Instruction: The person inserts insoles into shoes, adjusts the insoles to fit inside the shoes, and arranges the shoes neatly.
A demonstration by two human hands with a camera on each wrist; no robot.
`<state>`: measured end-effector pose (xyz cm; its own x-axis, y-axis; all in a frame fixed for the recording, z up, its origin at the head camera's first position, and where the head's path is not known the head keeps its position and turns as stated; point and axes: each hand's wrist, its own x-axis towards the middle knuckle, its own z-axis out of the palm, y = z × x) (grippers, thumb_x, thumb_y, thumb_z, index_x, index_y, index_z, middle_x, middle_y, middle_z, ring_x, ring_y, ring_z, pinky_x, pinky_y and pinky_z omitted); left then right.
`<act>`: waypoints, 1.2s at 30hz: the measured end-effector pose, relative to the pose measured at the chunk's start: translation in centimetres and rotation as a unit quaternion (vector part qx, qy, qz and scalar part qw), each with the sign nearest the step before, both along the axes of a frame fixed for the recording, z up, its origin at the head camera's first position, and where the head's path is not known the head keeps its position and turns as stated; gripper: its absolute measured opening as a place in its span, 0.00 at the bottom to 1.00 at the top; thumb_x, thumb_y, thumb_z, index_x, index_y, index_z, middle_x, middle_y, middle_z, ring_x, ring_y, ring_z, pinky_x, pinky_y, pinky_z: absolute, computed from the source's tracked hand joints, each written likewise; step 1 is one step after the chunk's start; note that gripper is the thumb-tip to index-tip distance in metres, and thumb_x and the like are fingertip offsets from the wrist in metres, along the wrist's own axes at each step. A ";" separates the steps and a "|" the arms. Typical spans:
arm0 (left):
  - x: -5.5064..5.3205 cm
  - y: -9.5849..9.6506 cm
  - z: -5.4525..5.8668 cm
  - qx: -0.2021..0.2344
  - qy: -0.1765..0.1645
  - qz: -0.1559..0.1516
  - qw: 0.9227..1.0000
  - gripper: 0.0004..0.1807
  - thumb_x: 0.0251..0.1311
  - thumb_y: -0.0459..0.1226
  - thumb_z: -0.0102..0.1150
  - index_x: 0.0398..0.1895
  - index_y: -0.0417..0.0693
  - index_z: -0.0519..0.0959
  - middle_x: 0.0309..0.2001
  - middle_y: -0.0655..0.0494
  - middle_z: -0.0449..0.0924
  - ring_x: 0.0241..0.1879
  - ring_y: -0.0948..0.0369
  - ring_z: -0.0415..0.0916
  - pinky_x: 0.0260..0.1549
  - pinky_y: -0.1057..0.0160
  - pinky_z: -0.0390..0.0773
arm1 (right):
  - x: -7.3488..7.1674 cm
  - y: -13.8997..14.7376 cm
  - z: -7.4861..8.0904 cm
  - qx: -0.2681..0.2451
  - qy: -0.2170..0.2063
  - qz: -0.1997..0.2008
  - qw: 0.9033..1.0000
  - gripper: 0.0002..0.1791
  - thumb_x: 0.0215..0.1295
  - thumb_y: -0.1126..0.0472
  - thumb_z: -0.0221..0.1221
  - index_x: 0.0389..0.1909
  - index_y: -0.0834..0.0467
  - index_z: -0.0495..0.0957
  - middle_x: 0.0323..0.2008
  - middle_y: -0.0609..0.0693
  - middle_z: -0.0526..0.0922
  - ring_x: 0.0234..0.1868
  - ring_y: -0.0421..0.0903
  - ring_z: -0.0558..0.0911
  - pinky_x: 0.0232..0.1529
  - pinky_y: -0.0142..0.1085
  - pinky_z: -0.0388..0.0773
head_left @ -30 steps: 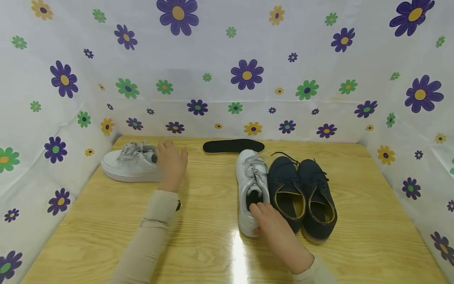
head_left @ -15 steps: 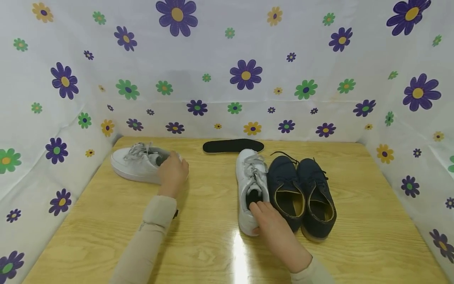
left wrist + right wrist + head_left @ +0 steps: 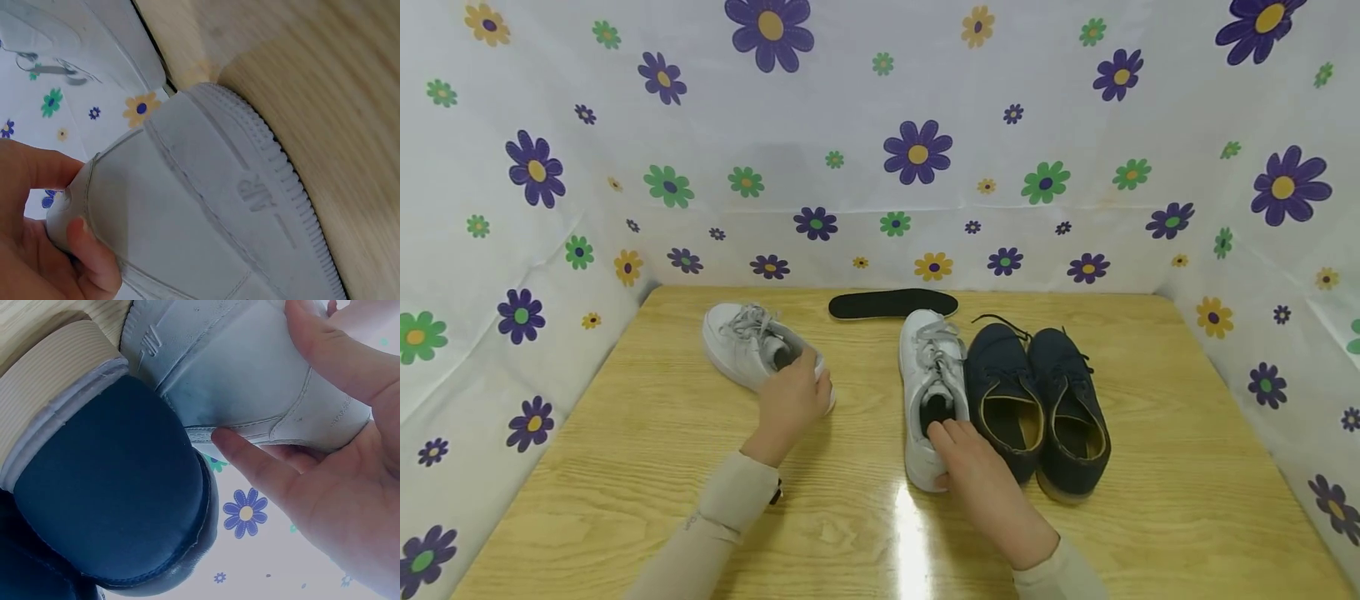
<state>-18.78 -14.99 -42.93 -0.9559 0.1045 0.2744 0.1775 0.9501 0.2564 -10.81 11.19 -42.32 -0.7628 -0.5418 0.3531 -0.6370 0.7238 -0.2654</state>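
A white lace-up sneaker [image 3: 733, 348] lies slanted on the left part of the table, toe toward the back left. My left hand [image 3: 793, 404] grips it at the heel collar, thumb on one side and fingers on the other, as the left wrist view shows. The second white sneaker [image 3: 917, 375] stands with its toe toward the back wall. Its heel is held by my right hand [image 3: 988, 483], fingertips reaching into the opening. In the right wrist view the thumb and fingers [image 3: 256, 462] lie along that sneaker's heel.
Two dark navy lace-up shoes [image 3: 1003, 367] stand side by side right of the second sneaker, the nearer one close against it. A black insole [image 3: 891, 303] lies at the back of the wooden table [image 3: 625, 467]. Flower-printed cloth [image 3: 850, 100] walls the back and sides.
My left hand has taken hold of the left sneaker and drawn it to the right, turning it so the heel points nearer to me. The right hand has stayed at its sneaker.
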 end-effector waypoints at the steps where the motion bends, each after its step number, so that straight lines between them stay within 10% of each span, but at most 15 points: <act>1: 0.3 0.2 0.0 -0.003 0.003 -0.009 1.000 0.15 0.65 0.38 0.53 0.45 0.33 0.74 0.19 0.48 0.74 0.13 0.54 0.70 0.12 0.55 0.70 | 0.0 0.0 0.0 -0.001 -0.001 0.000 1.000 0.32 0.31 0.70 0.77 0.36 0.60 0.66 0.28 0.47 0.65 0.33 0.47 0.69 0.35 0.38 0.70; 25: 5.7 3.2 -0.9 -0.030 0.114 -0.198 0.973 0.11 0.56 0.37 0.61 0.26 0.47 0.67 0.16 0.62 0.62 0.15 0.63 0.65 0.10 0.64 0.62 | 0.1 -0.2 0.0 -0.006 0.003 -0.002 1.000 0.32 0.30 0.71 0.77 0.35 0.60 0.65 0.29 0.48 0.66 0.34 0.48 0.70 0.35 0.38 0.71; 36: 6.1 3.3 -1.0 -0.010 0.120 -0.260 0.958 0.10 0.57 0.38 0.62 0.32 0.46 0.70 0.18 0.62 0.64 0.15 0.64 0.65 0.10 0.65 0.62 | 0.0 -0.3 0.0 -0.004 0.017 -0.004 1.000 0.33 0.28 0.73 0.77 0.34 0.61 0.65 0.29 0.49 0.67 0.35 0.49 0.72 0.36 0.39 0.72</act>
<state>-12.70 -11.65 -43.95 -0.6830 0.5561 0.4736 0.6792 0.7220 0.1318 -10.79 10.92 -42.29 -0.7549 -0.5327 0.3825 -0.6394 0.7274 -0.2490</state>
